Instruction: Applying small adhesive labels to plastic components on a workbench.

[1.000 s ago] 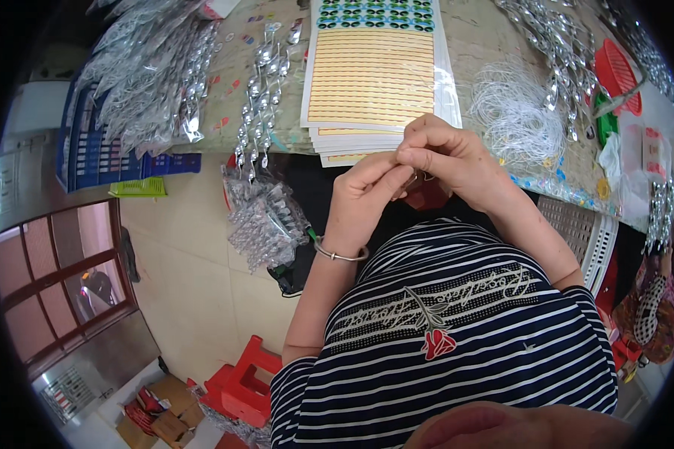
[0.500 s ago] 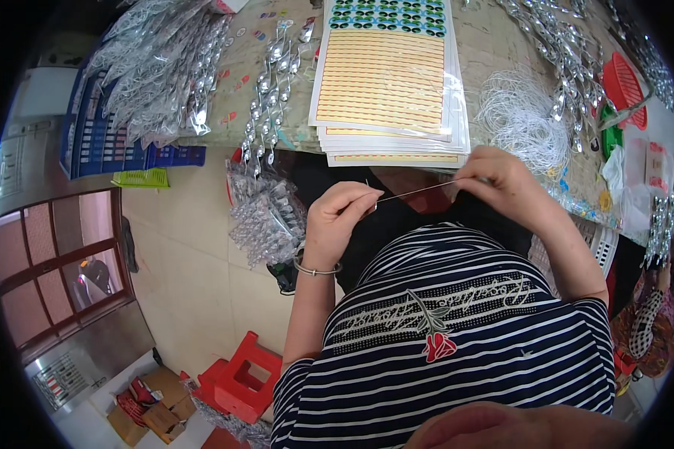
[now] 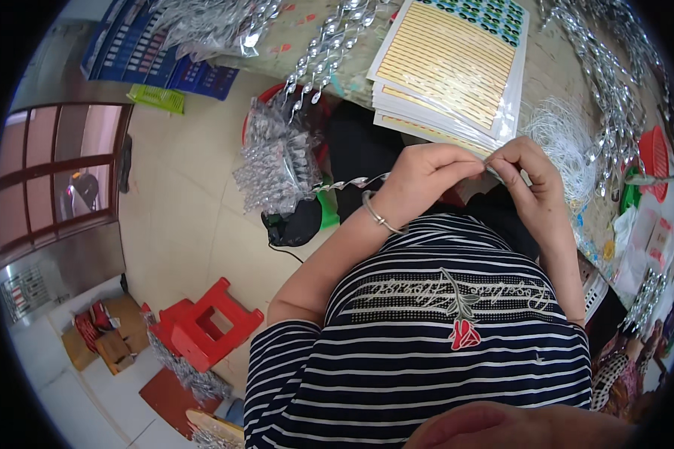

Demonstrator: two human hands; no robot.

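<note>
Both my hands are brought together in front of my body, just off the table's near edge. My left hand [image 3: 436, 176] is closed, thumb and forefinger pinched on the end of a thin string. My right hand [image 3: 533, 179] pinches too, its fingertips meeting the left's; the string between them is mostly hidden by the fingers. A twisted silver strip [image 3: 358, 182] sticks out to the left from behind my left hand; how it joins the string is hidden. Right of my right hand lies a loose heap of white string [image 3: 565, 146] on the table.
Stacked sticker sheets [image 3: 445, 71] lie at the table edge beyond my hands. Twisted silver strips [image 3: 329, 52] hang over the edge, with more [image 3: 614, 82] at right. Bagged strips [image 3: 273, 153] fill a red tub [image 3: 249, 123]. A red stool [image 3: 213, 322] stands at lower left.
The view has turned, shifting the table to the right. My hands have come together from either end of a stretched string. A twisted silver strip now shows left of my left hand.
</note>
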